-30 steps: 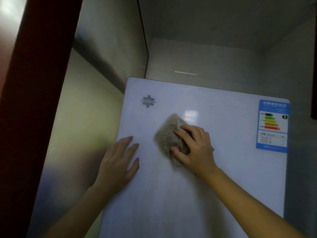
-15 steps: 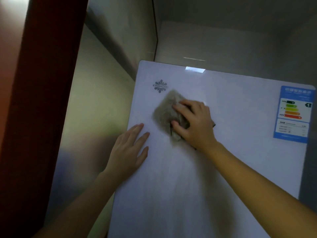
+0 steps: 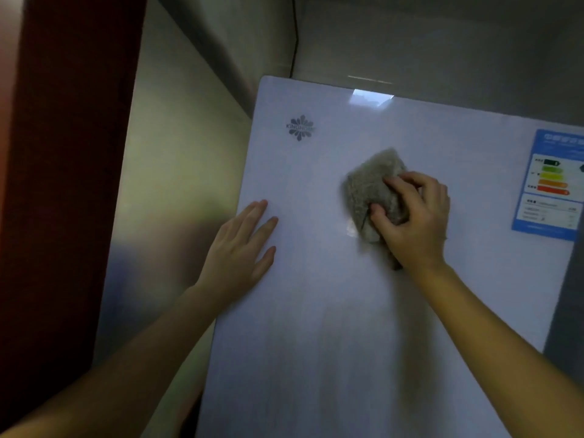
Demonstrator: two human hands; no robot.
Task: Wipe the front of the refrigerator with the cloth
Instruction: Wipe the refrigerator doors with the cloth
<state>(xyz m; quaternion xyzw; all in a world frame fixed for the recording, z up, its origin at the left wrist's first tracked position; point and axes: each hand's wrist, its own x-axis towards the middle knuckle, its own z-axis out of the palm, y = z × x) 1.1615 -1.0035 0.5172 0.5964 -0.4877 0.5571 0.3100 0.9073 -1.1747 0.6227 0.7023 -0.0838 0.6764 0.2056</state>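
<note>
On the white front of the refrigerator a grey-brown cloth is pressed, a little above the middle of the door. The cloth is gripped by the right hand, whose fingers are curled into its folds. The left hand is laid flat near the left edge, fingers spread, well apart from the cloth. A blue energy label is stuck at the right edge, and a flower-shaped logo is seen near the upper left corner.

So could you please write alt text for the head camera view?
A right hand presses a grey cloth against a white refrigerator door while the left hand rests flat near its left edge. An energy label sits upper right.
</note>
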